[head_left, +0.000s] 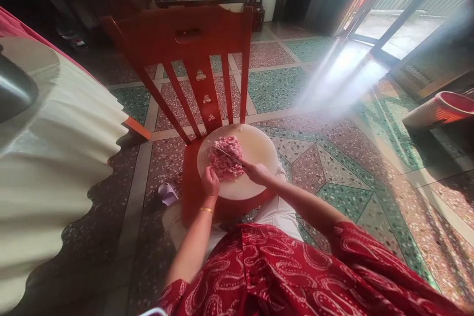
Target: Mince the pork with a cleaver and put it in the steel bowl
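A mound of pink minced meat lies on a round, pale cutting board, which rests on the seat of a red wooden chair. My right hand is closed around the handle of a knife. Its thin blade points up and left across the meat, seen nearly edge-on. At the lower left edge of the mound is my left hand, fingers curled together beside the meat. Whether anything is between those fingers is hidden. Small bits of meat dot the board near its far rim.
The chair's slatted back rises behind the board. On the left stands a table with a cream pleated cloth and a dark shiny object. A red-lined bucket is at the right. Glare comes through the doorway.
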Demonstrator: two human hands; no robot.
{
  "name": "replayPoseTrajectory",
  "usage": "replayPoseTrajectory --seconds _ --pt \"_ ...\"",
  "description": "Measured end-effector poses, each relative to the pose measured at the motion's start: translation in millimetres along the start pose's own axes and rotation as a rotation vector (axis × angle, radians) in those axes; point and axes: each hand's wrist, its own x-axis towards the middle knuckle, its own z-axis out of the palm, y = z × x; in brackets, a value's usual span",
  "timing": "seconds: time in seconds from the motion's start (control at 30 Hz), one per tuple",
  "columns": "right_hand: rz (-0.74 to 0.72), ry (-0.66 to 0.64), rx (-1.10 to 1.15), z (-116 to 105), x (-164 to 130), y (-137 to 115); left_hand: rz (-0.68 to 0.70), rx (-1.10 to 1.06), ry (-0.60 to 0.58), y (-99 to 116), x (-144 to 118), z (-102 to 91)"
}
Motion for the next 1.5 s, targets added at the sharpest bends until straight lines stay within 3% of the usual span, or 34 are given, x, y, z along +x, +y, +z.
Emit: replayPoseTrajectory --seconds 0.23,0.37,0.43,0.57,0.63,0.83,1.03,1.1,1.17,1.23,1.4,1.5 --pt "-0.086 0.177 0.114 -8.4 -10.0 18.7 0.011 -0.005 0.0 0.1 1.1 1.3" --pt "0.074 0.015 0.042 2.3 -9.0 30.3 0.009 0.006 0.005 -1.0 1.1 1.7" --pt "0.091 -0.017 0.048 -3.3 -8.8 30.8 0.003 0.001 -0.004 -1.7 1.5 1.7" --pt "-0.033 0.178 0.183 -24.1 -10.9 21.1 -0.003 0.001 -0.011 -1.5 1.4 1.9" --pt "-0.053 0.247 0.217 -21.8 -12.4 19.1 0.002 0.002 0.003 -1.1 0.8 2.1" --pt "0.05 -0.001 0.1 3.0 -18.7 29.7 -0.013 0.014 -0.012 -2.5 1.6 2.5" --pt "-0.02 0.294 0.18 -12.7 -11.1 17.7 0.013 0.004 0.014 1.2 1.7 2.0" --pt "0.045 0.237 0.138 -5.1 -5.8 18.2 0.021 0.008 0.011 1.6 0.9 1.7" --pt "0.117 0.097 0.087 1.0 -2.2 21.7 0.016 0.011 0.008 0.8 0.5 1.4" --pt "0.128 0.028 0.086 -3.0 -0.8 24.7 0.013 0.008 0.004 -0.4 0.7 1.5" --pt "-0.005 0.262 0.2 -31.4 2.4 20.7 0.014 0.008 -0.001 -2.0 1.8 3.2" --pt "0.038 0.269 0.187 -21.1 7.3 22.3 0.005 0.006 0.009 -1.6 1.3 3.3"
